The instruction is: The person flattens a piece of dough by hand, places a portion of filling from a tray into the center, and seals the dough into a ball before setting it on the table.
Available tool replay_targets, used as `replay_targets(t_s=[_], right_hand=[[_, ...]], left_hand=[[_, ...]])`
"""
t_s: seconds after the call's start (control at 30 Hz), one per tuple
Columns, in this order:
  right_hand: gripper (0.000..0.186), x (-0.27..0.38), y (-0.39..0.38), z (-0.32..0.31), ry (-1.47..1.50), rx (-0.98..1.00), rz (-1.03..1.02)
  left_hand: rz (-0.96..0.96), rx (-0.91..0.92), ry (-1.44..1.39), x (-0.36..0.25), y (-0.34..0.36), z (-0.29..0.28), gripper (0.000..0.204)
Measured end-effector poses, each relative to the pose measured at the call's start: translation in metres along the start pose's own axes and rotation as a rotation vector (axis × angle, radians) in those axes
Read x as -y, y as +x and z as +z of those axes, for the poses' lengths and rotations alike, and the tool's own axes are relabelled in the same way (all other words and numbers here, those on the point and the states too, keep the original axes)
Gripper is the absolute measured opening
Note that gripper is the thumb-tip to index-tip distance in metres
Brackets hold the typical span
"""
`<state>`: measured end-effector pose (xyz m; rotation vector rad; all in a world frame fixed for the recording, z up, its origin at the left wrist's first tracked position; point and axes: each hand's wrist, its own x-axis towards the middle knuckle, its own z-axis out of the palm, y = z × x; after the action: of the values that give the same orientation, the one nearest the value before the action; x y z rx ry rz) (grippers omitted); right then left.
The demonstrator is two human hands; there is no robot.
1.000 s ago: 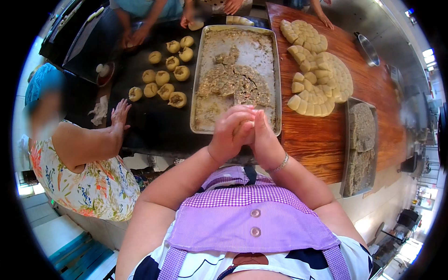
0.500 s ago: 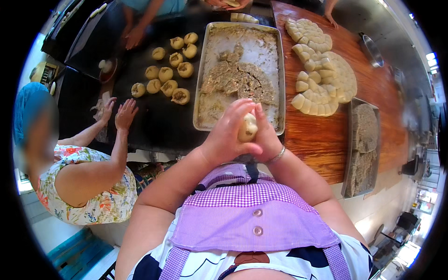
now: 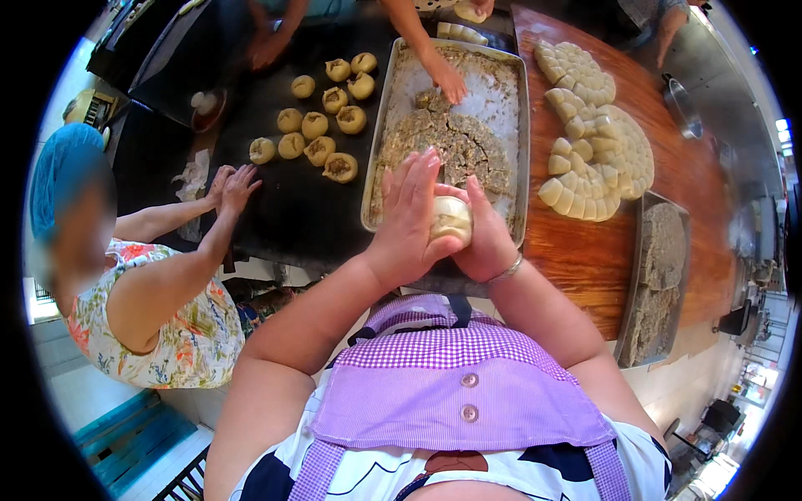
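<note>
Much of the right edge of the black worktop (image 3: 280, 213) is lined by a metal tray (image 3: 491, 93) of brown filling (image 3: 447, 132). At the tray's near edge, the left hand (image 3: 404, 224) and right hand (image 3: 488, 240) are cupped, with one pale dough ball (image 3: 452, 220) grasped between them.

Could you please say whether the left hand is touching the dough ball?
Touching: the head view shows the left hand with its thumb against the dough ball.

Hands (image 3: 404, 224) (image 3: 491, 242) now unclasped around dough ball (image 3: 452, 220)
</note>
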<state>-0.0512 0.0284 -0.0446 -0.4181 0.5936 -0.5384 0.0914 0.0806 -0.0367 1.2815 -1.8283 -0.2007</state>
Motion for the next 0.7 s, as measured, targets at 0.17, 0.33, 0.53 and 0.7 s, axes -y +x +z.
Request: replay_targets(t_s=[0.17,0.33,0.53,0.7], right_hand=[[0.061,-0.021,0.005,0.020,0.154,0.011,-0.216],[0.057,-0.021,0.011,0.004,0.226,0.075,0.042],[0.049,-0.012,0.053,0.003,0.018,0.018,0.044],[0.044,-0.052,0.060,0.023,-0.242,-0.041,-0.338]], left_hand=[[-0.127,-0.080,-0.310,-0.006,-0.009,0.014,0.039],[0.017,-0.112,-0.362,0.010,-0.006,-0.004,0.025],[-0.136,0.026,0.169,0.037,-0.006,-0.020,0.070],[-0.206,-0.144,-0.089,0.030,-0.013,-0.013,0.042]])
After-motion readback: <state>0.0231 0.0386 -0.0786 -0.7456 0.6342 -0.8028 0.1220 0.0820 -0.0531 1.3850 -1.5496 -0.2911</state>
